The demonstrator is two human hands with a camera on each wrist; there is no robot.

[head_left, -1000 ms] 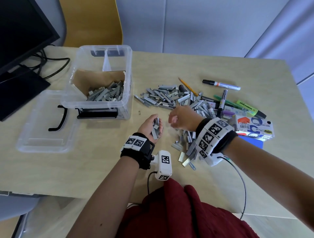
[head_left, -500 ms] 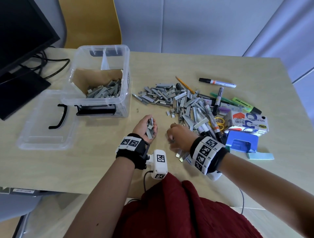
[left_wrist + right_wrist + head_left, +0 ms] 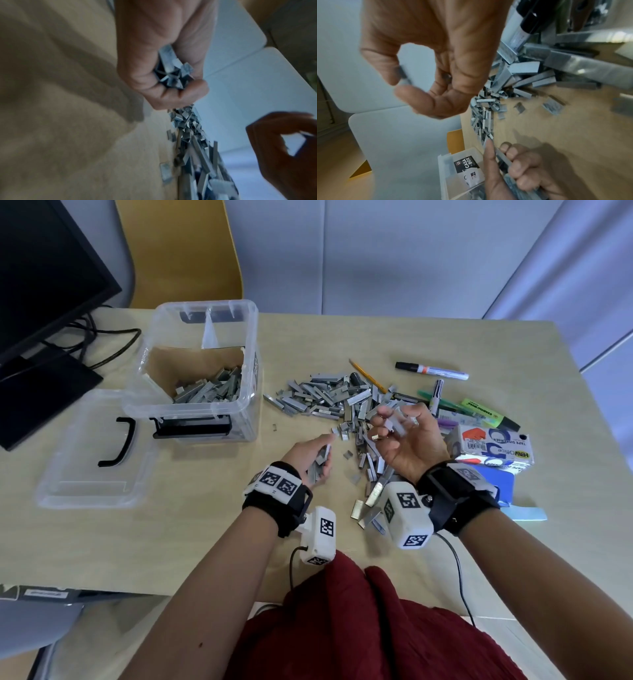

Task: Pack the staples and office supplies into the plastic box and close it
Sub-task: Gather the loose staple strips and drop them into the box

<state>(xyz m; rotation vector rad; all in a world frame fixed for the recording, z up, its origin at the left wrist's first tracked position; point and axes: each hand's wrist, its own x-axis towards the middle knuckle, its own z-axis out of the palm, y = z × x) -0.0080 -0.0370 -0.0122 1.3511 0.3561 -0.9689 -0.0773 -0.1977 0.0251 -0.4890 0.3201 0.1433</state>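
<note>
At frame centre: left hand (image 3: 310, 455) is lying palm-up on the tabletop (image 3: 171, 529), fingers curling round a bundle of staples (image 3: 318, 462).
Right hand (image 3: 399, 436): is hovering over the pile (image 3: 329, 402), pinching a short staple strip (image 3: 405, 75) between thumb and fingertip.
Box (image 3: 202, 371): is sitting open at upper left, partly filled; lid (image 3: 92, 453) is lying beside it.
Key relation: box is lying up-left of both hands, left hand nearer; likely next carrier.
Pens (image 3: 431, 370): are waiting at right, unpacked.
</note>
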